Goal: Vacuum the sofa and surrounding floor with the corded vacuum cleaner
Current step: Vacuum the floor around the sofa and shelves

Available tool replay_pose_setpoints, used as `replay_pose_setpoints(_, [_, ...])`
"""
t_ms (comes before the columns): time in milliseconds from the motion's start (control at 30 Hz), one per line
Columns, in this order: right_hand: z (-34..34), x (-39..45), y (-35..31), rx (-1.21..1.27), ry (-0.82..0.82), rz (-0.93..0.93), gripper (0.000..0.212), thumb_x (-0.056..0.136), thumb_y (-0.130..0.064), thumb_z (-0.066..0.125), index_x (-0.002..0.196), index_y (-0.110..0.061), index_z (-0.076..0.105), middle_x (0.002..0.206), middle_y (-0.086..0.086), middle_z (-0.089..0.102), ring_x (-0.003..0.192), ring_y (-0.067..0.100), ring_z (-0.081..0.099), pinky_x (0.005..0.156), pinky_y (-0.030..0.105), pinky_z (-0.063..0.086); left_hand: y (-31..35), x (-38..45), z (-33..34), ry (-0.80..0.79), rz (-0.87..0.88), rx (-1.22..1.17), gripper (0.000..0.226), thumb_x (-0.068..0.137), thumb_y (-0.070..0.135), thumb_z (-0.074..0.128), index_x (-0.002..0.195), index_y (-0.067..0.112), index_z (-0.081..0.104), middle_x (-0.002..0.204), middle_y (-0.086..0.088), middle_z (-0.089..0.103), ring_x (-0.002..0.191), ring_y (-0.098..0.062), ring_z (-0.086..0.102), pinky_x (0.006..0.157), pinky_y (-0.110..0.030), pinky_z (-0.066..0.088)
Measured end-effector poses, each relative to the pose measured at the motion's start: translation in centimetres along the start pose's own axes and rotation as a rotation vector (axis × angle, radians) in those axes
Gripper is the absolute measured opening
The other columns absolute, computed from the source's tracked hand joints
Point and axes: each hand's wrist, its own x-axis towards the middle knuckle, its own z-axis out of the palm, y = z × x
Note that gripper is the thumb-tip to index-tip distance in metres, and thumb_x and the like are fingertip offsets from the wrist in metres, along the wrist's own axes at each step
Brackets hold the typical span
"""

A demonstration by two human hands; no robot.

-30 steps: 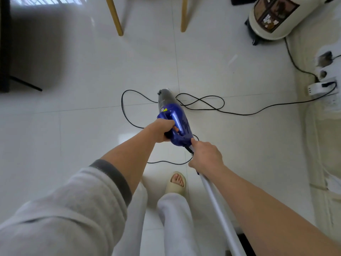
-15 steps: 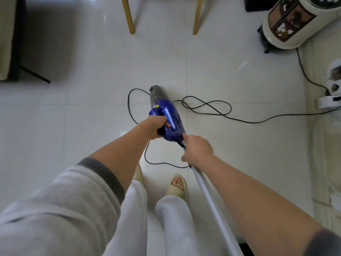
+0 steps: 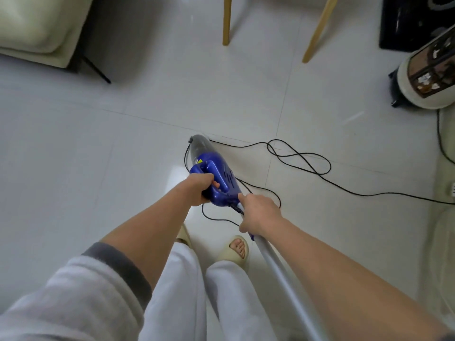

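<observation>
A blue corded vacuum cleaner (image 3: 221, 173) with a grey dust cup hangs over the white tiled floor (image 3: 98, 156) in front of me. My left hand (image 3: 198, 189) grips its handle. My right hand (image 3: 258, 214) grips the top of the grey tube (image 3: 285, 281), which runs down and back toward me at the lower right. The black cord (image 3: 305, 159) lies in loops on the floor to the right of the vacuum. A corner of the cream sofa (image 3: 37, 28) shows at the top left.
Two wooden chair legs (image 3: 227, 20) stand at the top centre. A cream round appliance (image 3: 428, 77) sits at the right edge, with a black box (image 3: 413, 20) behind it. My slippered feet (image 3: 236, 249) stand just below the vacuum.
The view has swung left and forward, bringing the sofa corner into sight. The vacuum and both hands keep the same grip; the cord loops now lie further right.
</observation>
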Motion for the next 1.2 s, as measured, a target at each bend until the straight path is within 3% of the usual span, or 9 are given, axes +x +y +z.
replay_pose_setpoints(200, [0.0,-0.6,-0.6,-0.081,0.063,-0.002,0.038,0.079,-0.016,0.066,0.112,-0.019,0.047,0.089,0.0,0.051,0.08,0.023,0.047,0.063,0.029,0.037,-0.6,-0.4,-0.8,-0.023,0.0,-0.046,0.051,0.084,0.0,0.048,0.135,-0.001,0.046,0.076,-0.01,0.059,0.067,-0.021,0.06,0.059,-0.032,0.051])
replay_pose_setpoints(367, [-0.2,0.6,-1.2,-0.085,0.101,0.033,0.035,0.079,-0.015,0.065,0.109,-0.019,0.046,0.095,0.002,0.057,0.08,0.025,0.048,0.064,0.03,0.038,0.9,-0.4,-0.9,-0.038,0.077,-0.065,0.04,0.086,-0.001,0.045,0.126,0.001,0.05,0.074,-0.009,0.057,0.064,-0.018,0.058,0.057,-0.03,0.05])
replay_pose_setpoints(500, [-0.2,1.4,-1.8,-0.093,0.101,0.04,0.037,0.079,-0.013,0.065,0.11,-0.019,0.046,0.09,0.002,0.053,0.079,0.024,0.05,0.062,0.03,0.04,1.0,0.4,-1.4,-0.054,0.065,-0.086,0.046,0.086,0.001,0.051,0.132,0.003,0.044,0.083,-0.011,0.06,0.071,-0.02,0.061,0.066,-0.034,0.054])
replay_pose_setpoints(633, [-0.3,2.2,-3.1,-0.164,0.098,0.011,0.038,0.08,-0.013,0.064,0.112,-0.02,0.046,0.09,0.001,0.053,0.079,0.023,0.051,0.061,0.03,0.04,0.5,1.1,-3.0,-0.05,0.038,-0.141,0.032,0.087,0.002,0.053,0.117,0.006,0.044,0.09,-0.012,0.063,0.079,-0.022,0.063,0.079,-0.035,0.055])
replay_pose_setpoints(733, [-0.5,2.9,-5.2,-0.211,0.086,-0.014,0.035,0.08,-0.014,0.064,0.109,-0.019,0.045,0.089,0.0,0.052,0.079,0.023,0.049,0.062,0.03,0.039,0.5,1.7,-5.2,-0.052,0.042,-0.21,0.01,0.089,0.001,0.049,0.097,0.007,0.048,0.084,-0.009,0.06,0.075,-0.019,0.061,0.074,-0.032,0.054])
replay_pose_setpoints(800, [-0.6,3.3,-7.1,-0.223,0.077,-0.022,0.032,0.08,-0.013,0.064,0.104,-0.02,0.043,0.087,0.0,0.05,0.078,0.023,0.049,0.062,0.03,0.038,0.3,1.9,-7.2,-0.052,0.046,-0.257,0.009,0.089,0.0,0.045,0.088,0.007,0.049,0.076,-0.006,0.057,0.069,-0.016,0.057,0.07,-0.029,0.053])
replay_pose_setpoints(1000, [0.7,5.1,-14.8,-0.259,0.063,-0.029,0.04,0.081,-0.013,0.063,0.117,-0.02,0.046,0.097,0.001,0.055,0.082,0.022,0.05,0.064,0.03,0.04,-0.2,2.9,-15.1,-0.058,0.022,-0.269,0.009,0.089,0.0,0.05,0.087,0.008,0.049,0.083,-0.008,0.061,0.077,-0.018,0.061,0.08,-0.033,0.054])
replay_pose_setpoints(1200, [2.1,7.4,-23.6,-0.249,0.062,0.003,0.05,0.081,-0.011,0.062,0.126,-0.021,0.044,0.092,0.0,0.053,0.08,0.022,0.051,0.064,0.029,0.04,1.2,4.2,-24.0,-0.06,0.04,-0.224,0.011,0.092,0.001,0.049,0.084,0.008,0.05,0.079,-0.007,0.059,0.071,-0.017,0.059,0.068,-0.028,0.053])
